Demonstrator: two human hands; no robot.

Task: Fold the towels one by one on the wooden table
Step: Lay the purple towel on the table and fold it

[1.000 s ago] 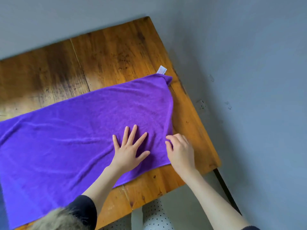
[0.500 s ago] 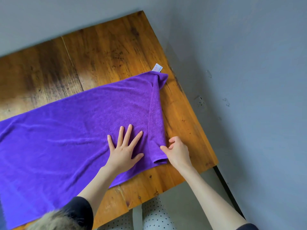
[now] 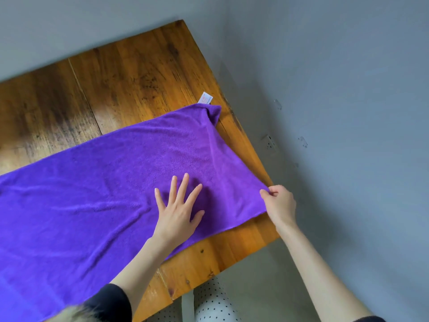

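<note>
One towel (image 3: 97, 196) corner pinched between right fingers (image 3: 267, 194).

We see 1 purple towel (image 3: 111, 182) spread flat across the wooden table (image 3: 130, 73), running from the left edge of view toward the table's right end. Its pile is soft and lightly rippled, with shallow creases running along its length. A small white label (image 3: 205, 98) sticks out at the far right corner, lying on the wood. The near right corner is lifted slightly off the table and drawn toward the right edge, with a raised ridge running from it toward the far corner. The near edge lies on the tabletop.
</note>
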